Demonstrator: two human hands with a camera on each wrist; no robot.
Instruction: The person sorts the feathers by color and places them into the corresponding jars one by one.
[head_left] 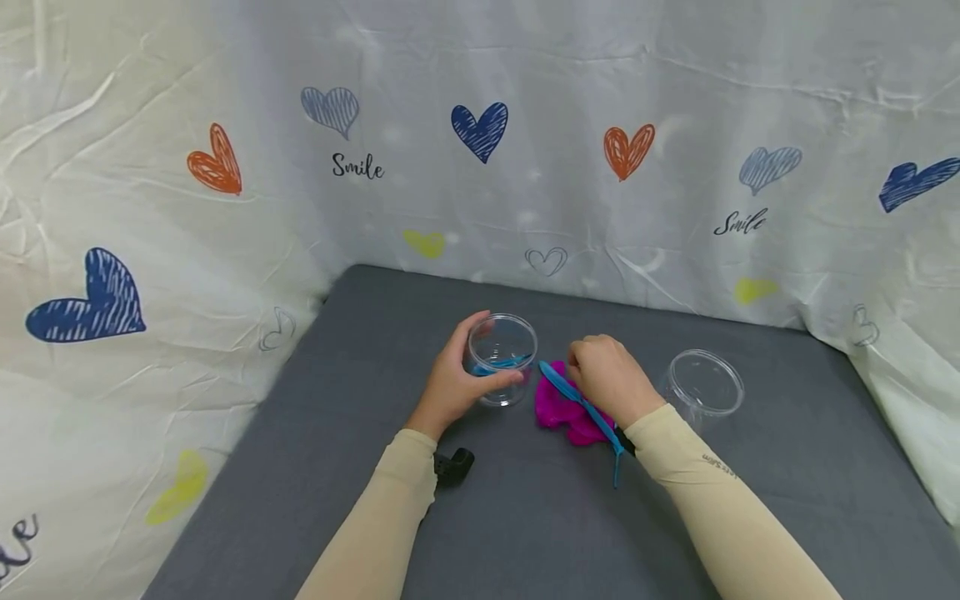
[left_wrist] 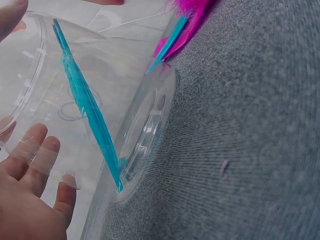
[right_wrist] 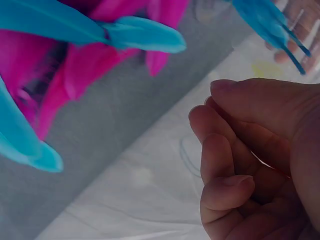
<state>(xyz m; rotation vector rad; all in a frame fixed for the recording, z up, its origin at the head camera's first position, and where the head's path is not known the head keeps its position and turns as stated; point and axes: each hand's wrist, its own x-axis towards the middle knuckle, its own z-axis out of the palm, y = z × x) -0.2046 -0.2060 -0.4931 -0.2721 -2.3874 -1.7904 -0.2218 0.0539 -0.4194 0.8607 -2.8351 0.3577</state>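
My left hand (head_left: 459, 371) grips a clear plastic jar (head_left: 504, 337), thumb along the near side and fingers round the left. Inside the jar, blue feathers (left_wrist: 92, 112) lean against the wall in the left wrist view. To the right of the jar lies a pile of bright pink feathers (head_left: 553, 407) with blue feathers (head_left: 576, 394) on top. My right hand (head_left: 611, 377) is over the right side of this pile. In the right wrist view, its fingers are curled, the thumb is against the index finger, and nothing shows between them.
A second clear jar (head_left: 705, 385) stands to the right, beside my right wrist. The grey tabletop (head_left: 360, 367) ends at a white curtain (head_left: 555, 200) printed with hearts, which runs along the back and both sides. A dark device (head_left: 453, 468) is at my left wrist.
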